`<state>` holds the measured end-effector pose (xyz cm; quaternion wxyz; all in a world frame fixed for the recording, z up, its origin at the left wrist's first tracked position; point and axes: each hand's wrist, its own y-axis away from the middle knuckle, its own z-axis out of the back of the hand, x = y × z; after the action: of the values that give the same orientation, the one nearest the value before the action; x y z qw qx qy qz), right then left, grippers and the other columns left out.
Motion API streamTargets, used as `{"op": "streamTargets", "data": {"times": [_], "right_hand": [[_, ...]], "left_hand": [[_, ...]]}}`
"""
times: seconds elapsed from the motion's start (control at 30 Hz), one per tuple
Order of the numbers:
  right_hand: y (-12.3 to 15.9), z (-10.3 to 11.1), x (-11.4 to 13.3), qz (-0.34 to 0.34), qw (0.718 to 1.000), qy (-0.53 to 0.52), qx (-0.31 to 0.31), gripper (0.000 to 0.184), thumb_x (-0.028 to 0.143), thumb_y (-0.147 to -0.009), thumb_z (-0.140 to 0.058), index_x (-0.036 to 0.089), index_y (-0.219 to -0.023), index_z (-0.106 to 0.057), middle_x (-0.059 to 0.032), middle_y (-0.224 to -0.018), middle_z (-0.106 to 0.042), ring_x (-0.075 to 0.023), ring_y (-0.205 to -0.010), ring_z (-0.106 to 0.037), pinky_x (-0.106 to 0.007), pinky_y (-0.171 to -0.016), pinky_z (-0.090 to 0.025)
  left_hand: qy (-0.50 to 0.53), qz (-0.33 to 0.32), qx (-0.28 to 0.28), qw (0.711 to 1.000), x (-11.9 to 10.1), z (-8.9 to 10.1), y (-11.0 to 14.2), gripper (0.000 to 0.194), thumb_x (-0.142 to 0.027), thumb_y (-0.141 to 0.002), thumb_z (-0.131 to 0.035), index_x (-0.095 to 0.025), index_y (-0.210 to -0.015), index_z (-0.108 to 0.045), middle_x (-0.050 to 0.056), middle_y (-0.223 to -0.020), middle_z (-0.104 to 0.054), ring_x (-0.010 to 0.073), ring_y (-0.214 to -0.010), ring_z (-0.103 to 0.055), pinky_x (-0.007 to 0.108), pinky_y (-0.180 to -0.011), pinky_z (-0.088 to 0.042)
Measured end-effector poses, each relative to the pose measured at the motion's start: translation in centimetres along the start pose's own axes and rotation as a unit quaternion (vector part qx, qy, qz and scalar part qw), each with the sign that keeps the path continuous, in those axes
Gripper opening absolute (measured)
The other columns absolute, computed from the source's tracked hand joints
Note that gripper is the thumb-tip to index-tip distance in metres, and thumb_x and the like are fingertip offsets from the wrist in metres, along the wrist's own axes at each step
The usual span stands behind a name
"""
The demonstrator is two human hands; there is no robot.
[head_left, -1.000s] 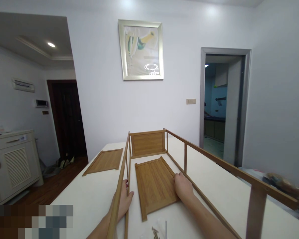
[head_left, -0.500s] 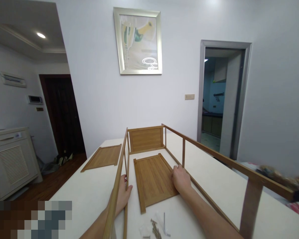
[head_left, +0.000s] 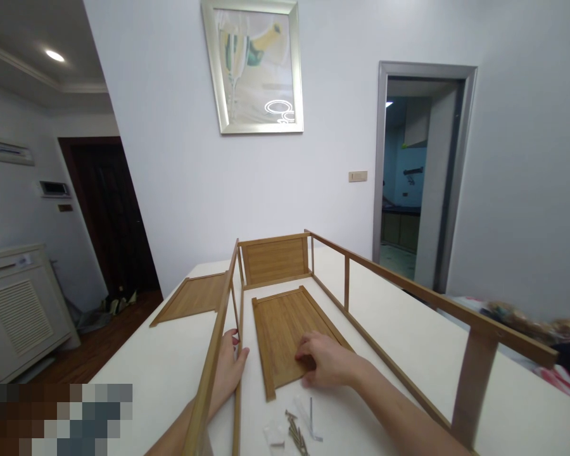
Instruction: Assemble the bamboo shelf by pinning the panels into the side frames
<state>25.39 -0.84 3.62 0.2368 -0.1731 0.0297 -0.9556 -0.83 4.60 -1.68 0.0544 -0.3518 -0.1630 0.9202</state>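
Observation:
A bamboo shelf frame (head_left: 394, 278) lies on its side on the white table (head_left: 166, 373), its two long side rails running toward me. A loose bamboo shelf panel (head_left: 285, 323) lies flat between the rails. My right hand (head_left: 325, 359) rests on the near right part of that panel with fingers curled down onto it. My left hand (head_left: 228, 370) lies against the lower left rail (head_left: 238, 386), fingers wrapped partly round it. Another panel (head_left: 275, 258) stands fixed at the frame's far end.
A second loose panel (head_left: 192, 296) lies on the table left of the frame. Screws (head_left: 295, 434) and an Allen key (head_left: 312, 418) lie near the front edge. A white cabinet (head_left: 16, 304) stands at left, a doorway (head_left: 418, 183) at right, cluttered items (head_left: 532, 320) far right.
My right hand slid from the panel's right edge by the rail leftward and nearer, onto the panel's near part. The view tilted down a little. My left hand stayed on the left rail.

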Motion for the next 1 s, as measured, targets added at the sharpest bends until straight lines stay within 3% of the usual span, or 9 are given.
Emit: {"op": "streamTargets", "data": {"times": [0.23,0.5,0.7,1.0], "right_hand": [[-1.0,-1.3,-0.3,0.043,0.995,0.092,0.01,0.008,0.025,-0.082,-0.07,0.021,-0.086,-0.075,-0.0028,-0.091,-0.069,-0.0179,-0.087,-0.062,-0.024,-0.067,-0.039],[-1.6,-3.2,0.6,0.073,0.979,0.189,-0.021,0.016,0.01,-0.089,-0.052,0.01,-0.093,-0.067,-0.0127,-0.094,-0.065,-0.0243,-0.092,-0.057,-0.034,-0.074,-0.041],[-1.4,-4.1,0.7,0.124,0.941,0.299,-0.096,0.012,0.009,-0.092,-0.049,0.011,-0.091,-0.061,-0.0107,-0.087,-0.06,-0.0225,-0.08,-0.054,-0.035,-0.069,-0.042],[-1.2,-2.8,1.5,0.134,0.921,0.322,-0.176,0.017,0.008,-0.094,-0.041,0.011,-0.099,-0.056,-0.0103,-0.089,-0.055,-0.0223,-0.078,-0.048,-0.035,-0.07,-0.039]], "left_hand": [[0.017,-0.01,-0.019,1.0,0.4,-0.3,-0.1,0.039,-0.03,-0.079,-0.048,-0.015,-0.115,-0.049,0.01,-0.1,-0.065,0.0252,-0.095,-0.065,0.039,-0.088,-0.049],[0.05,-0.024,-0.033,0.998,1.2,-0.7,-0.6,0.042,-0.038,-0.076,-0.048,-0.015,-0.111,-0.049,0.007,-0.088,-0.066,0.0252,-0.083,-0.068,0.04,-0.082,-0.052],[0.074,-0.025,-0.028,0.997,1.5,-0.8,-0.8,0.042,-0.038,-0.076,-0.05,-0.017,-0.112,-0.05,0.006,-0.086,-0.067,0.0258,-0.081,-0.068,0.042,-0.08,-0.054],[0.08,-0.019,-0.037,0.996,1.6,-0.9,-0.9,0.041,-0.039,-0.076,-0.05,-0.017,-0.11,-0.051,0.006,-0.086,-0.066,0.0256,-0.078,-0.068,0.042,-0.079,-0.054]]}}
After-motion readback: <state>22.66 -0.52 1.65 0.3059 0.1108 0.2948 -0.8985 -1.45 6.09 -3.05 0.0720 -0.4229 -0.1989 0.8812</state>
